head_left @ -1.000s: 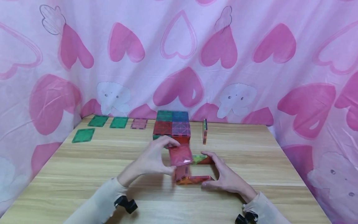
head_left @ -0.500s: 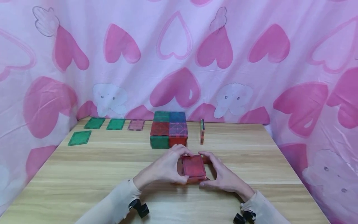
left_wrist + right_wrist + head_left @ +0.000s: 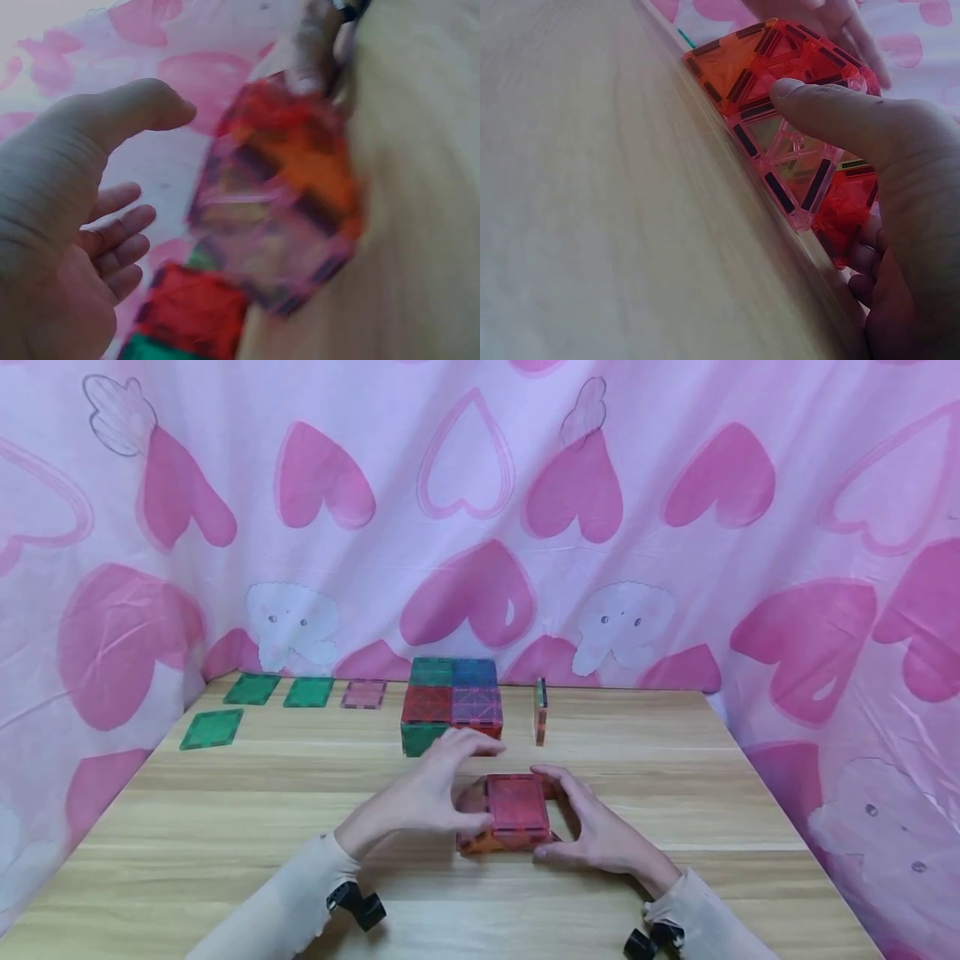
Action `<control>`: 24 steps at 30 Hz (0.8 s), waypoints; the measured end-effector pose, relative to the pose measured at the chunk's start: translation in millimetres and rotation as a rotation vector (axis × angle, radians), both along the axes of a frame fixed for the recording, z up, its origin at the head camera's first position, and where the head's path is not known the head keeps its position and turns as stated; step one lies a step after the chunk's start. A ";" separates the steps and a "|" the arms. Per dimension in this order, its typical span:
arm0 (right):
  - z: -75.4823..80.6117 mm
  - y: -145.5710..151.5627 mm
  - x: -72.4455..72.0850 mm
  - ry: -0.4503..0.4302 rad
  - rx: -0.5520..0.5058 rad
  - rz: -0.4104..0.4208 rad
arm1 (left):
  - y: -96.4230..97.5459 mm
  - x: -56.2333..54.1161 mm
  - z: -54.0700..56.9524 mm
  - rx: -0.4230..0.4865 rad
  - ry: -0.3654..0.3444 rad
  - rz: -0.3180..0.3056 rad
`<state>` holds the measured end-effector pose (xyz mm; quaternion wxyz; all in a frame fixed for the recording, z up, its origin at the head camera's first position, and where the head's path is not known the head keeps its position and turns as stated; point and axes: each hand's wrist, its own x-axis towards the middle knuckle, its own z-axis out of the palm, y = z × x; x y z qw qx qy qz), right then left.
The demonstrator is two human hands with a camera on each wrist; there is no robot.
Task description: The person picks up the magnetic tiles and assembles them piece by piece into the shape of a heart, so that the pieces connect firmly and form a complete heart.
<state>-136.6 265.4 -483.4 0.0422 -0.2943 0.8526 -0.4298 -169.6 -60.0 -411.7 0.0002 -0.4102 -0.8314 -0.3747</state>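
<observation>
A small box of translucent magnetic tiles (image 3: 504,842) stands mid-table, with a red tile (image 3: 517,802) lying flat across its top. Its orange side (image 3: 315,169) and a clear pinkish tile (image 3: 274,259) look blurred in the left wrist view. My right hand (image 3: 596,827) grips the box's right end, thumb on the near wall and fingers at the far wall; the right wrist view shows that thumb against a red tile (image 3: 780,64). Left of the box, my left hand (image 3: 416,797) holds nothing, its thumb and fingers spread apart.
Behind the box is a larger tile block (image 3: 427,703) with green, blue, red and purple tiles on top. Several loose flat tiles, green (image 3: 212,728) and pink (image 3: 363,694), lie at the back left. A thin upright tile piece (image 3: 541,712) stands right of the block.
My left hand brought the red tile down and rightward onto the box top, then let go and drew back left. My right hand stayed at the box's right end.
</observation>
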 end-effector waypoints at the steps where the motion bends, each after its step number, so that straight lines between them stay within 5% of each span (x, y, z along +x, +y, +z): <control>1: -0.4 -0.1 -0.5 -0.002 -0.005 0.004 | -4.7 -2.2 3.9 0.017 0.021 0.021; 8: -3.3 0.6 -2.5 -0.009 -0.021 0.010 | -48.6 -21.3 35.2 0.116 0.100 0.182; 12: -2.9 2.0 -2.3 -0.012 -0.007 -0.008 | -77.9 -35.6 42.3 0.161 0.110 0.272; 18: -2.0 2.9 -2.1 -0.010 -0.004 -0.020 | -121.1 -64.5 17.1 0.174 0.050 0.383; 24: -3.5 2.5 -2.3 0.001 0.008 -0.014 | -149.8 -80.9 -20.4 -0.037 -0.038 0.468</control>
